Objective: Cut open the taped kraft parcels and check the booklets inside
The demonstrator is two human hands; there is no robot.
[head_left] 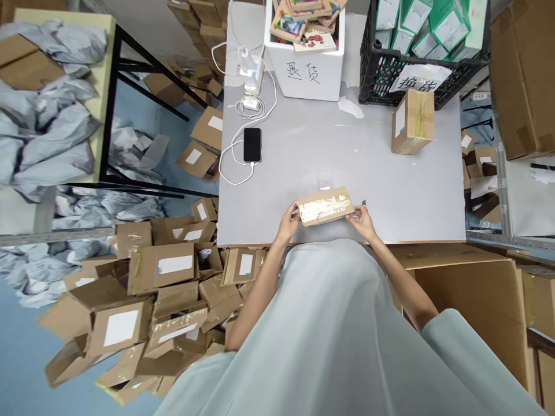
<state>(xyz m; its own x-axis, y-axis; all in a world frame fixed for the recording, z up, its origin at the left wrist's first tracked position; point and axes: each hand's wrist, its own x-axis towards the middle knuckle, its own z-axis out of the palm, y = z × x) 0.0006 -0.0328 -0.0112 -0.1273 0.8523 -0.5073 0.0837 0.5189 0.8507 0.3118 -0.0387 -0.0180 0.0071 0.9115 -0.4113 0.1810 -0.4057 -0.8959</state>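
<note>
A small cardboard box [326,207] with shiny clear tape across its top is held level over the front of the grey table [303,156]. At its left end my left hand [288,223] grips it, fingers closed on the edge. My right hand [362,223] closes on the opposite end. A small dark object shows just beyond the right fingertips; its kind cannot be made out. Farther back on the right stands a taller taped cardboard box [414,122] with a white label on its side.
At the back stand a white bin [306,75] of wooden puzzles and a black crate [381,75] of green-white boxes. A phone [252,144] charges on the left by cables. Opened cartons [173,266] heap left; a large carton [468,300] is at right. Grey parcels [56,127] fill a shelf.
</note>
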